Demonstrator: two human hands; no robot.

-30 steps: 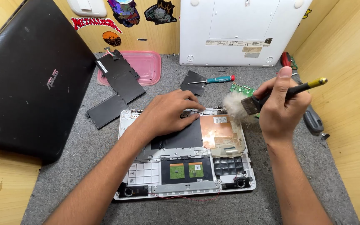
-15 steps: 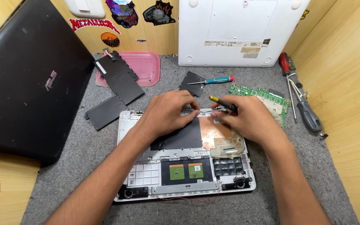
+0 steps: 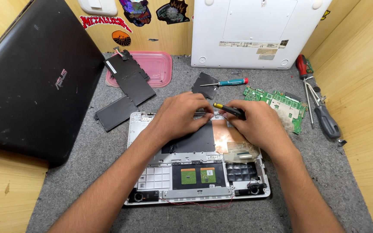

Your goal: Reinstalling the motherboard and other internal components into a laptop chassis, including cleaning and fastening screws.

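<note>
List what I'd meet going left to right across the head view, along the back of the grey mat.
Closed black laptop → pink tray → teal-handled screwdriver → green circuit board → red-handled screwdriver → black-handled tool near the right wooden wall.

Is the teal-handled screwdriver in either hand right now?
No: the teal-handled screwdriver lies on the grey mat, apart from both hands.

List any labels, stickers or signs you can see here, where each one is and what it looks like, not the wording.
White rectangular label: on the white laptop base at the back.
Tan rectangular label: just beneath it.
Red lettering sticker: wooden back wall, left.
Round orange sticker: below it.
Iridescent sticker and dark cartoon sticker: wall top.
</note>
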